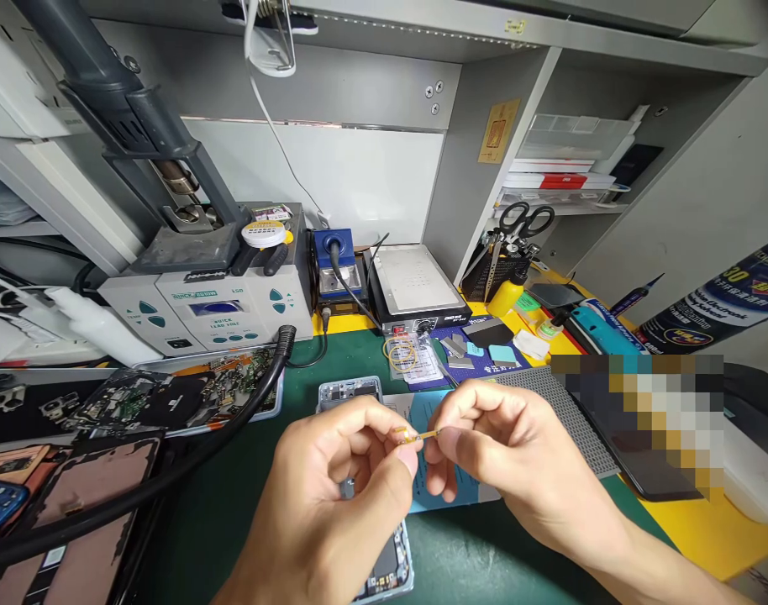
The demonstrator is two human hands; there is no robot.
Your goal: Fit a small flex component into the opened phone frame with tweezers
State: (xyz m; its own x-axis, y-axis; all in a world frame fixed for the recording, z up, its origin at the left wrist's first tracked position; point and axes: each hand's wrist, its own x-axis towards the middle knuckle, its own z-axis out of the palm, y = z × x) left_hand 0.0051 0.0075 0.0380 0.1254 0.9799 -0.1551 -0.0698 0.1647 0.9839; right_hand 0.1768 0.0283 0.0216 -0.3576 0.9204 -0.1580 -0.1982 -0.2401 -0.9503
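Between my two hands is a small orange-gold flex cable, held above the bench. My left hand pinches its left end between thumb and forefinger. On the other end, the thumb and forefinger of my right hand are closed. Below my left hand lies an opened phone with its inner boards showing; my hand hides its middle part. A light-blue printed sheet lies under my right hand, partly covered by it.
A hot-air station stands at the back left, its black hose crossing the left side. Phone parts fill a tray. Behind are a soldering stand and a heating plate. A dark phone lies right, beside a perforated mat.
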